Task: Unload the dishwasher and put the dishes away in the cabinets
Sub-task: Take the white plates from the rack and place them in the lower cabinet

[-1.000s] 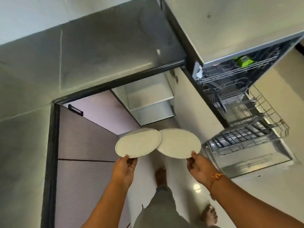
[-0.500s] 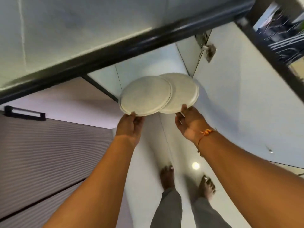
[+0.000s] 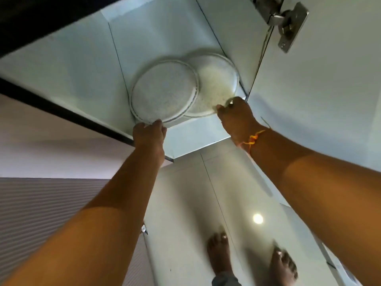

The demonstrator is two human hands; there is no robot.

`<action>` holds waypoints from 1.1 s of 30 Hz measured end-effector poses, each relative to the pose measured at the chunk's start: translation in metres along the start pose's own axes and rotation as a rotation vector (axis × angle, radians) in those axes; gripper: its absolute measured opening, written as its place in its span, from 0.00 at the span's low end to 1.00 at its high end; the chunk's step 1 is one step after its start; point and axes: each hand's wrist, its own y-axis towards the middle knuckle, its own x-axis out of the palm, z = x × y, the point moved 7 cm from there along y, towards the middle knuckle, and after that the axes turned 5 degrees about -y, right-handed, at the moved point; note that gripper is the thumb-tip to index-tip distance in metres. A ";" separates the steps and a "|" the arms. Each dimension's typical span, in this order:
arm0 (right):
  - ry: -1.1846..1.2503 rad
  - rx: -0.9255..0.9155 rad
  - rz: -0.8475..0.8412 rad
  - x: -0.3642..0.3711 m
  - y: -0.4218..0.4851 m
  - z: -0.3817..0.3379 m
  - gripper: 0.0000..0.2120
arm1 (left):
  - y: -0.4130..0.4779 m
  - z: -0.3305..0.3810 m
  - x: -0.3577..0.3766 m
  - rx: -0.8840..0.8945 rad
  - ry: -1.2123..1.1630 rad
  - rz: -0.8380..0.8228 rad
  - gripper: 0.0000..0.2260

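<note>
Both arms extended toward twelve o'clock. At eleven, left hand (image 3: 149,134) grips front plate (image 3: 165,93); at one, right hand (image 3: 237,116) pinches rear plate (image 3: 216,79).

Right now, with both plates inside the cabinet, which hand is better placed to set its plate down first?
The right hand, probably: the right plate sits deeper, by the cabinet wall, beneath the left plate that overlaps it.

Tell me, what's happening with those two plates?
A person is putting two round plates into an open white cabinet. The left hand holds the near rim of the left plate, and the right hand pinches the rim of the right plate. The left plate overlaps the right one's edge. Both are inside, below the door hinge; whether they are set down yet is unclear.
</note>
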 end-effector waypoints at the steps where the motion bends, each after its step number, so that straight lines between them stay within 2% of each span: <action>1: -0.051 -0.064 0.022 -0.001 0.006 -0.009 0.16 | 0.003 0.005 0.000 0.101 0.112 0.020 0.23; 4: -0.085 -0.179 0.013 0.005 0.024 -0.025 0.17 | -0.011 0.033 0.019 0.646 0.726 0.051 0.28; 6: -0.108 -0.243 -0.019 0.009 0.033 -0.029 0.17 | -0.023 0.034 0.051 0.964 1.062 -0.092 0.28; 9: -0.208 -0.302 -0.054 0.011 0.045 -0.033 0.22 | -0.015 0.020 0.088 1.145 1.374 -0.324 0.26; 11: -0.332 -0.348 -0.075 0.012 0.047 -0.036 0.30 | 0.004 0.012 0.099 1.224 1.535 -0.335 0.24; 14: -0.564 -0.427 -0.072 0.015 0.049 -0.033 0.39 | 0.029 0.005 0.110 1.264 1.741 -0.360 0.26; 17: -0.767 -0.482 -0.095 0.026 0.046 -0.029 0.37 | 0.046 0.001 0.119 1.297 1.906 -0.434 0.39; 18: -0.798 -0.498 -0.110 0.030 0.047 -0.027 0.34 | 0.048 0.003 0.122 1.292 1.922 -0.437 0.40; 21: -0.814 -0.508 -0.120 0.037 0.054 -0.026 0.27 | 0.067 0.019 0.133 1.186 1.865 -0.361 0.33; 24: -0.848 -0.560 -0.102 0.039 0.058 -0.027 0.25 | 0.097 0.037 0.145 1.088 1.893 -0.362 0.34; 29: -0.918 -0.569 -0.118 0.041 0.061 -0.026 0.27 | 0.096 0.065 0.160 0.989 1.770 -0.263 0.28; 33: -0.952 -0.526 -0.142 0.041 0.059 -0.027 0.28 | 0.056 0.049 0.143 1.011 1.687 -0.252 0.28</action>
